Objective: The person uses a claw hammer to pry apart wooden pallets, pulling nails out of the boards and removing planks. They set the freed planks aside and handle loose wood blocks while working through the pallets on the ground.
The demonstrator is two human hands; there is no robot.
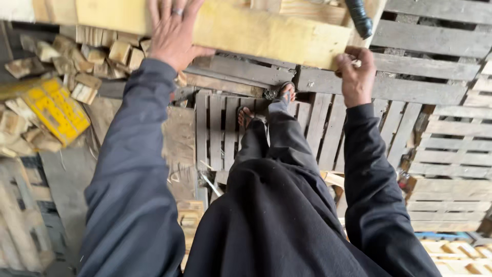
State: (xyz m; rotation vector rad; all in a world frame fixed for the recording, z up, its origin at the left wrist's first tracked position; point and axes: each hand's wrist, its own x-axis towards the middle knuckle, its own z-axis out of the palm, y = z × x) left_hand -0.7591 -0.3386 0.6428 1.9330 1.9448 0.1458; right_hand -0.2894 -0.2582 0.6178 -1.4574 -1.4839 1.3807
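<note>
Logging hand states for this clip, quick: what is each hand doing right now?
Left hand: open, palm flat on the pale yellow wooden plank.
Right hand: closed, gripping the same plank's lower right corner.

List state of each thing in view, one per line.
Plank: pale, held flat and raised, both hands on it.
Left hand: open, palm flat on the plank's top.
Right hand: fingers curled over the plank's near corner.
Pallets: grey, weathered, lying flat.
Wood blocks: loose heap.
Yellow crate: tilted among scraps.
</note>
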